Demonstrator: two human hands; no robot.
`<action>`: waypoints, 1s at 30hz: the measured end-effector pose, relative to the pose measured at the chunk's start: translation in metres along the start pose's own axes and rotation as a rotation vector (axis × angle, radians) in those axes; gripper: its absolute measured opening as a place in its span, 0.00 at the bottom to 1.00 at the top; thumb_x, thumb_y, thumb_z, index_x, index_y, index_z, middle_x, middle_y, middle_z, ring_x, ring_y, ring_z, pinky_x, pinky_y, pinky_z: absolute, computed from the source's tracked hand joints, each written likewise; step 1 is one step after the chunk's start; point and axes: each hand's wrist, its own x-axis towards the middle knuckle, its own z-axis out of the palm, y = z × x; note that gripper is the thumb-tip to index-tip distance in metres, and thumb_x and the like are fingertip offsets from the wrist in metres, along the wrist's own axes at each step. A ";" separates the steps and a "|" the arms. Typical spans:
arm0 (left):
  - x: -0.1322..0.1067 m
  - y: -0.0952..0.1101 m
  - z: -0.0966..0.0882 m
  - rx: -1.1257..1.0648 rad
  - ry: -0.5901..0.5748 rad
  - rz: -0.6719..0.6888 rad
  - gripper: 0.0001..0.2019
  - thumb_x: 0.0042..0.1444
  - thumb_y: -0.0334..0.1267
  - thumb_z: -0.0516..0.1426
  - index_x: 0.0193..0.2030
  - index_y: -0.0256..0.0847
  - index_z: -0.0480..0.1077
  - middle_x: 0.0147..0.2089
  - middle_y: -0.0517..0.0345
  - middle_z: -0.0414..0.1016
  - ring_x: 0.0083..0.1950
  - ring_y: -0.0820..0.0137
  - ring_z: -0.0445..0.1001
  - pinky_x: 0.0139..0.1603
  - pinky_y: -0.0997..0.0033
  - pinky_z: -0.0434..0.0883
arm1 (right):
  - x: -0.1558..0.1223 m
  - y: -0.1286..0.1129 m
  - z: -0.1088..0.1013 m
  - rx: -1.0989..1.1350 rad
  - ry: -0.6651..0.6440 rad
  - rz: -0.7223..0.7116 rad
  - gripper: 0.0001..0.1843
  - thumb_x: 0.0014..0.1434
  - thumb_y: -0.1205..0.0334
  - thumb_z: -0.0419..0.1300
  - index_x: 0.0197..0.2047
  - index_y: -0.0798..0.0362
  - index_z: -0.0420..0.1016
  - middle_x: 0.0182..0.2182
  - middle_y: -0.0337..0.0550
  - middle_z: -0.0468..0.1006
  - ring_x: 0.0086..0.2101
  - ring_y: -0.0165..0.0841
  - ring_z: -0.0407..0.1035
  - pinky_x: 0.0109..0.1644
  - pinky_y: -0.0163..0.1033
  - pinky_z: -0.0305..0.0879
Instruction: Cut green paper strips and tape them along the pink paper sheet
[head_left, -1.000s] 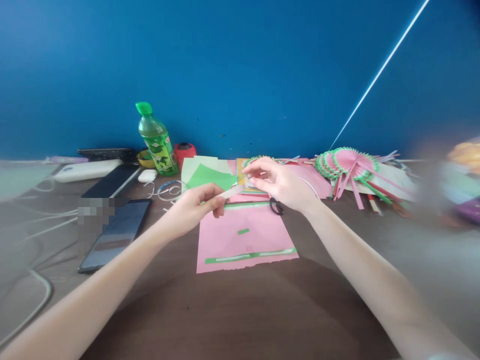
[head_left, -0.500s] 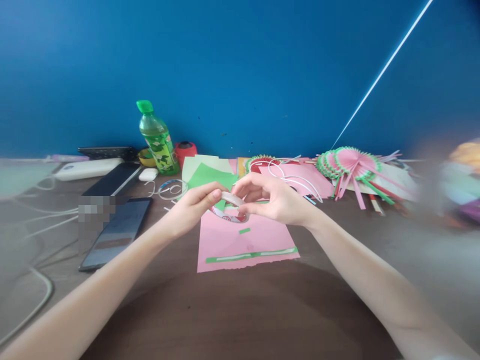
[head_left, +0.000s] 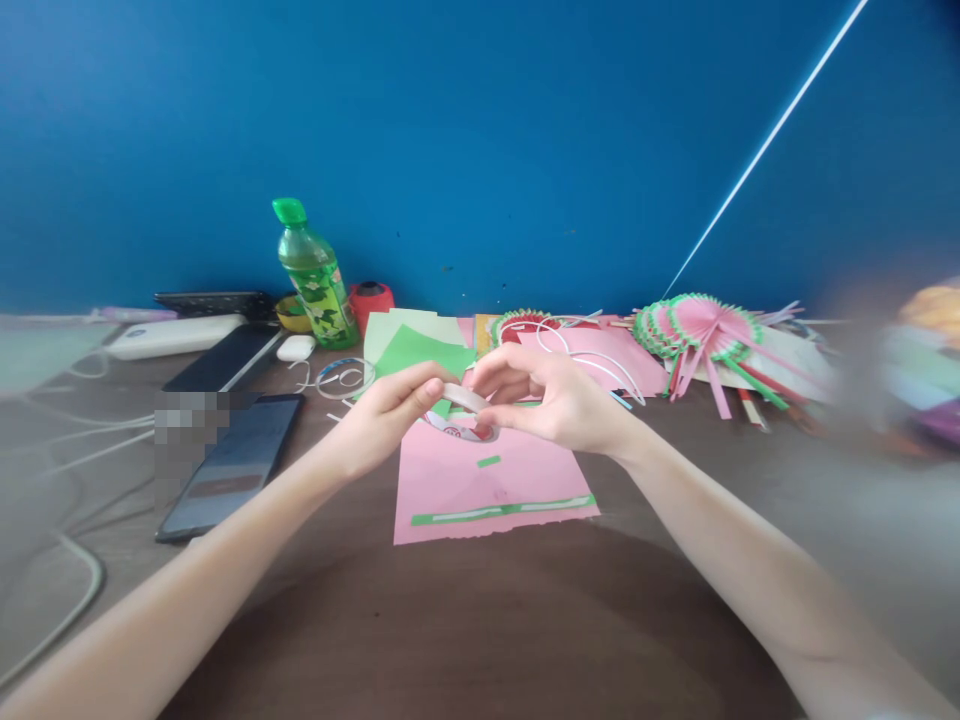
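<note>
From the head camera, both hands meet over the middle of the brown table point(head_left: 465, 640). The left hand point(head_left: 382, 415) pinches one side of a tape roll point(head_left: 463, 415) between thumb and fingertips, and the right hand point(head_left: 551, 400) curls its fingers around the other side, thumb underneath. So the roll hangs in the air between the two hands, just above the far edge of a pink paper sheet point(head_left: 495, 490) that lies flat on the table. A green strip point(head_left: 502, 511) runs along the near edge of that sheet, and a small green scrap point(head_left: 489, 461) sits on its middle.

Off to the left lies a dark phone point(head_left: 232, 465), with a green bottle point(head_left: 315, 275) standing behind it near the blue wall point(head_left: 480, 140). Green paper sheets point(head_left: 416, 345) lie just behind the hands. To the right, a pile of pink-and-green folded paper fans point(head_left: 701, 325) rests well apart from the hands.
</note>
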 end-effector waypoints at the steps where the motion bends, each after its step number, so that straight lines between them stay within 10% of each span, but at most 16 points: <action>1: 0.000 0.001 0.000 0.011 0.006 0.006 0.15 0.61 0.46 0.45 0.35 0.39 0.66 0.29 0.62 0.66 0.32 0.74 0.64 0.33 0.75 0.61 | 0.000 0.000 0.000 -0.008 0.006 -0.002 0.12 0.52 0.68 0.61 0.39 0.52 0.65 0.30 0.37 0.76 0.30 0.30 0.74 0.37 0.38 0.71; 30: 0.001 0.007 0.001 0.103 0.084 -0.007 0.17 0.60 0.46 0.44 0.35 0.38 0.68 0.28 0.61 0.65 0.28 0.73 0.61 0.31 0.74 0.60 | -0.001 0.005 0.004 -0.104 0.061 -0.060 0.13 0.56 0.66 0.58 0.46 0.51 0.69 0.38 0.40 0.76 0.34 0.31 0.74 0.40 0.39 0.72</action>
